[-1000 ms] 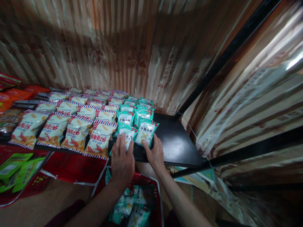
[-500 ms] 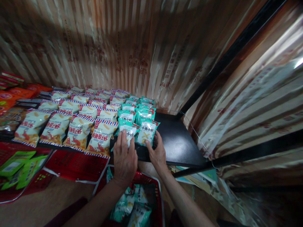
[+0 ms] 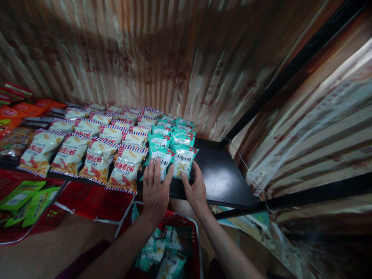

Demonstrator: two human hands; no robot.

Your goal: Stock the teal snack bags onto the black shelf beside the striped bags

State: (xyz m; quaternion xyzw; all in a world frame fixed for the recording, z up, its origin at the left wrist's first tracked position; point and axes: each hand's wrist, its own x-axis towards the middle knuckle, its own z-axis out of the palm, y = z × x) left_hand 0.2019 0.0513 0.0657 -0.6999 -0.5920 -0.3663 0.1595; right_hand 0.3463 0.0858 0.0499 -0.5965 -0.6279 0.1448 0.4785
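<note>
Two columns of teal-and-white snack bags stand on the black shelf. At the front of the left column, a teal snack bag (image 3: 163, 157) is partly covered by my left hand (image 3: 155, 190), whose fingers lie spread against it, thumb out to the right. My right hand (image 3: 197, 186) holds the lower right side of the front right teal snack bag (image 3: 183, 159), thumb on its face and fingers around its edge. Below my hands, more teal bags (image 3: 171, 265) lie loose in a red basket (image 3: 199, 248).
Left of the teal bags stand several rows of white-and-red snack bags (image 3: 124, 168), with orange packets (image 3: 17, 114) farther left. The black shelf (image 3: 223, 170) extends right to a dark metal post (image 3: 261, 100). Another red basket (image 3: 43, 228) holds green packets (image 3: 21, 195). Striped curtains hang behind.
The view has shifted slightly. My left thumb has spread away from the fingers toward the right bag. My right hand stays at the right bag's side, its fingers a little closer in.
</note>
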